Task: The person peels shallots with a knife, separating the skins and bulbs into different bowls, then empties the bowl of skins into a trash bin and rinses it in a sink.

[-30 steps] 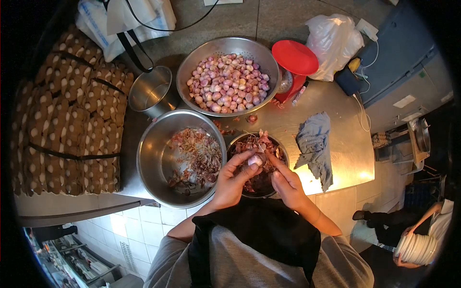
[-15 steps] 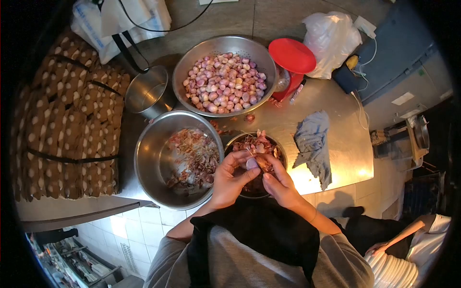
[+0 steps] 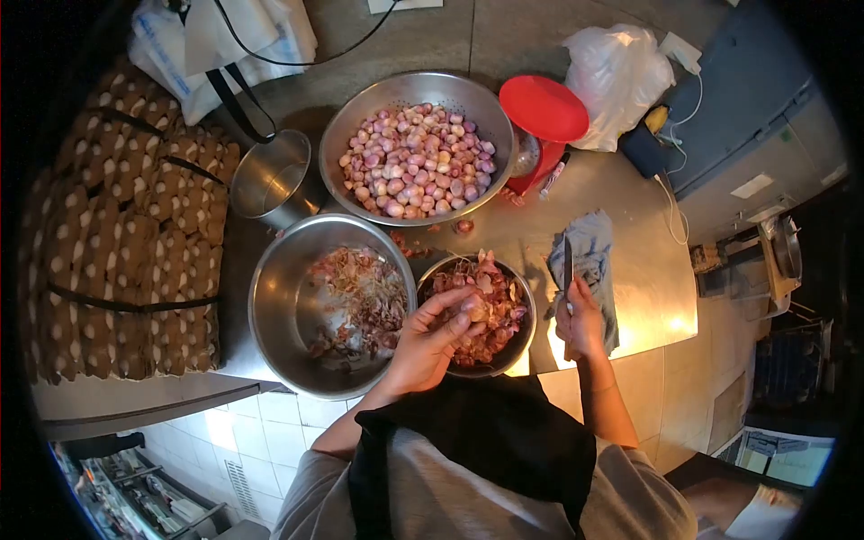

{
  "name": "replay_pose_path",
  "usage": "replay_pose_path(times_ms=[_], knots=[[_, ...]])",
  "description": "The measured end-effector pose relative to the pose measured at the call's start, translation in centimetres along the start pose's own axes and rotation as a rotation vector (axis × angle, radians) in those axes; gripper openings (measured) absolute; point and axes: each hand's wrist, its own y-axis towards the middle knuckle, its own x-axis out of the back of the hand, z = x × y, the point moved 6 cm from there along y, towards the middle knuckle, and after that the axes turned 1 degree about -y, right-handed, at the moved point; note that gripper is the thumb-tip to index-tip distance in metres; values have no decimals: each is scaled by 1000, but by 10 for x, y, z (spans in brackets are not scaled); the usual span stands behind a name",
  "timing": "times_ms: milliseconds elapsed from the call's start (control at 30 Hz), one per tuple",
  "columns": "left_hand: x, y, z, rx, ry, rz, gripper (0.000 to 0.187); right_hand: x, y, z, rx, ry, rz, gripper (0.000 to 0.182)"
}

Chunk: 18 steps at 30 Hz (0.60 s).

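Looking down from head height at a steel counter, a person is peeling shallots. The left hand hangs over a small bowl of shallots and skins, fingers curled and pinching one pale, peeled shallot between thumb and fingertips.

The change is in the right hand. Half a second ago it was pressed up against the left, both working on the same shallot over the small bowl. Now it has swung out to the right, well apart from the left hand, and rests against a crumpled blue-grey cloth on the counter. Its fingers are closed around the handle of a knife, whose blade points away from the person along the cloth.

This reads as the peeling of this shallot being finished, with the blade perhaps being wiped; that is a judgement.

Left of the small bowl, touching it, sits a large bowl holding a layer of papery skins. Behind both is a colander heaped with peeled, pink-white shallots. A steel pot stands to the left, beside stacked egg trays. A red-lidded container and a white plastic bag lie at the back right.
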Motion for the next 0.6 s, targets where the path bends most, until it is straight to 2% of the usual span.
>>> replay_pose_path(times_ms=[100,167,267,333,367,400,467,600], knots=[[-2,1,0,30,-1,-11,28,17,12,-13,109,-104,-29,42],[2,0,2,21,-22,2,29,-5,-8,6,234,-116,-8,42],[-3,0,3,25,-5,9,30,-60,-59,45,442,-468,304,50],[-6,1,3,18,7,15,30,-97,-87,47,662,-697,493,49],[-6,1,5,6,5,19,30,-109,-97,48,605,-691,607,49],[-5,1,6,-9,0,21,31,-116,-99,47,649,-704,593,48],[-3,1,5,-55,50,21,30,-118,-97,41,569,-742,598,45],[6,-1,7,-132,168,30,30,-119,-98,43,722,-819,549,41]])
